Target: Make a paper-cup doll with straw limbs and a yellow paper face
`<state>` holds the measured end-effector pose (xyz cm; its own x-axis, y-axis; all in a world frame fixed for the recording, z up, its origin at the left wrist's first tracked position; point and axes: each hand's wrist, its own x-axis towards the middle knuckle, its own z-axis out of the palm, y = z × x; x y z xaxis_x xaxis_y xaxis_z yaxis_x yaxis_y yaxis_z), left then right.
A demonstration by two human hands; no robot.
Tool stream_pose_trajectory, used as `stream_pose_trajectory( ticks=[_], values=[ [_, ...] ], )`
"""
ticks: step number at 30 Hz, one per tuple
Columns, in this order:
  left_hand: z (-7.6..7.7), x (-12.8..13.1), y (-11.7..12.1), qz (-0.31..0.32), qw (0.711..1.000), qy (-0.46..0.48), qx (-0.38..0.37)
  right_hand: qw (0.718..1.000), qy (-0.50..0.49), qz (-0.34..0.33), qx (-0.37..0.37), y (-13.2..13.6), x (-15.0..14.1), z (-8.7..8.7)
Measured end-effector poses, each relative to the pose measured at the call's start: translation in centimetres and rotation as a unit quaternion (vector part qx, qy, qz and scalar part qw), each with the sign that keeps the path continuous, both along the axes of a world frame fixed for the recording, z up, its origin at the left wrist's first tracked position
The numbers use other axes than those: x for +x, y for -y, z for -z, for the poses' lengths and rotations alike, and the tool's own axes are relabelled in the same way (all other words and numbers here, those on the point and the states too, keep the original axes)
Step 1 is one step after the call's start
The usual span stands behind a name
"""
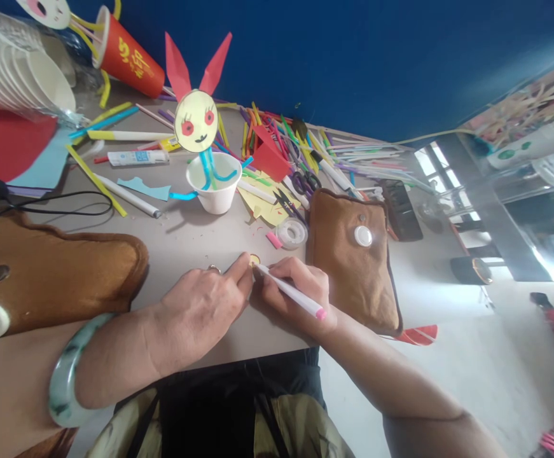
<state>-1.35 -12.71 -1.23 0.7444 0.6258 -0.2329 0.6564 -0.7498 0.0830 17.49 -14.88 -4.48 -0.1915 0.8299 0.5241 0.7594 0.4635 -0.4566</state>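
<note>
Just below mid-frame, the right hand [300, 289] is closed around a white marker [296, 294], its tip at a small yellow piece [256, 259] touched by the fingertips of the left hand [200, 312]; I can't tell whether those pinch it or only press. Beneath is a pale grey tabletop [181, 254], with a deep blue wall [329, 57] across the top and a bright floor [357, 388] at lower right. Brown padded bags [353, 280] crowd in left and right, while above the hands stands a white cup [217, 198] with a red-eared figure [196, 121], among strewn straws [96, 182] and a tape roll [284, 233].
</note>
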Motion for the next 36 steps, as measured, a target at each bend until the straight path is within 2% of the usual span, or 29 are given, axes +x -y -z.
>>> stream_pose_trajectory(
  ticks=[19, 36],
  values=[
    [0.03, 0.05, 0.1, 0.002, 1.0, -0.002, 0.012, 1.0, 0.004, 0.003, 0.015, -0.12, -0.06, 0.07],
    [-0.41, 0.03, 0.08, 0.002, 1.0, 0.002, 0.01, 1.0, 0.007, -0.003, -0.006, 0.07, 0.17, 0.15]
  ],
)
